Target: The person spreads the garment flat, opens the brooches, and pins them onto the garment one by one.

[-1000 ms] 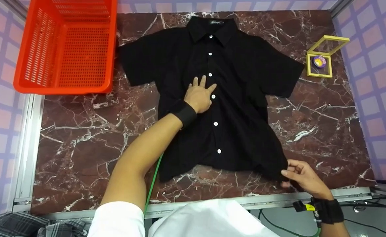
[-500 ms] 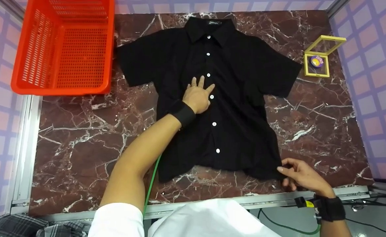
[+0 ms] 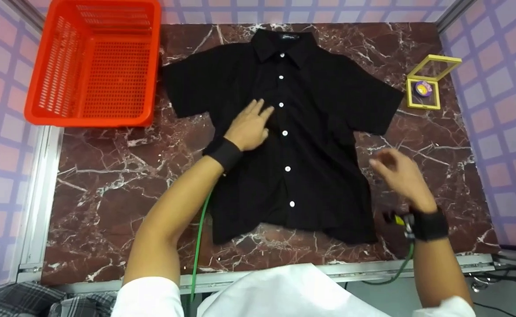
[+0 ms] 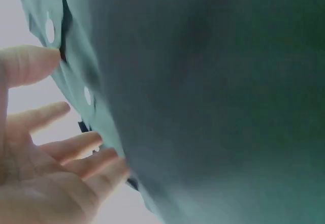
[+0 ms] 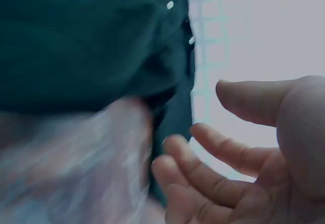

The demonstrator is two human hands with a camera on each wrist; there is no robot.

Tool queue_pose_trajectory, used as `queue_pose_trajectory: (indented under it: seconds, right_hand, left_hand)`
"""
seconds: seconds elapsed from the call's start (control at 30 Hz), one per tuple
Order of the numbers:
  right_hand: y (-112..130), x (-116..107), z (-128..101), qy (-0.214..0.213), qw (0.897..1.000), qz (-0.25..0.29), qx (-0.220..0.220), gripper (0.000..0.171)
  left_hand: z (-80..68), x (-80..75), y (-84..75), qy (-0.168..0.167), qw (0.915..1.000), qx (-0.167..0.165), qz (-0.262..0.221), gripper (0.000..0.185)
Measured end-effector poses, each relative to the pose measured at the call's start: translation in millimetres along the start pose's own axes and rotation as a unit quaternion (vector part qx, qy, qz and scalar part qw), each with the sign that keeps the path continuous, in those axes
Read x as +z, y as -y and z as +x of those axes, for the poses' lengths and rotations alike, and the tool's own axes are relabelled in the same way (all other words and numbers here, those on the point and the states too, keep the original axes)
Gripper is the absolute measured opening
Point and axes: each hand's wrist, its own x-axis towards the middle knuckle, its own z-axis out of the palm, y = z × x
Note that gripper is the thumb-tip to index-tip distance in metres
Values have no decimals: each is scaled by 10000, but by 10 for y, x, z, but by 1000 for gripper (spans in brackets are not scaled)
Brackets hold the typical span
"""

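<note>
A black short-sleeved shirt (image 3: pixel 315 176) with white buttons lies spread face up, its collar at the far side. My left hand (image 3: pixel 248 125) is over its left front, palm down, with extended fingers beside the button strip. In the left wrist view, the fingers (image 4: pixel 81 148) are at the dark cloth, holding nothing. My right hand (image 3: pixel 400 176) is off the shirt's right edge, above the table, with loosely bent fingers and nothing between them. The right wrist view shows the thumb (image 5: pixel 254 99) apart from the fingers.
A red plastic basket (image 3: pixel 150 88) stands at the back left. At the right, a small yellow-framed case (image 3: pixel 423 107) stands with its lid up and a purple round item inside. The marble table (image 3: pixel 121 211) has a metal front edge; patterned walls enclose it.
My right hand has let go of the shirt's lower right corner and moved up beside its side edge. The left hand has shifted slightly left on the front.
</note>
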Motion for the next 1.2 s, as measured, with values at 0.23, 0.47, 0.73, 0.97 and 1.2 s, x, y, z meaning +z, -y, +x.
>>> queue_pose_trajectory:
  seconds: [0.23, 0.47, 0.73, 0.97, 1.2]
  right_hand:
    - [297, 10, 710, 594, 9978, -152, -255, 56]
    - [299, 294, 1318, 977, 9928, -687, 127, 72]
    - [180, 398, 1682, 1137, 9841, -1335, 281, 79]
    - [93, 305, 1919, 1312, 9800, -1494, -35, 83]
    - [43, 282, 2039, 1116, 9826, -1471, -205, 81]
  left_hand:
    - [-60, -136, 468, -326, 9963, -790, 40, 69]
    - [-135, -78, 827, -100, 9878, -1519, -325, 79]
    - [-151, -117, 930, 203, 9854, -1692, -31, 83]
    - [-158, -220, 900, 272, 9822, -1858, 35, 82]
    - [-85, -208, 912, 235, 9814, -1904, -62, 82]
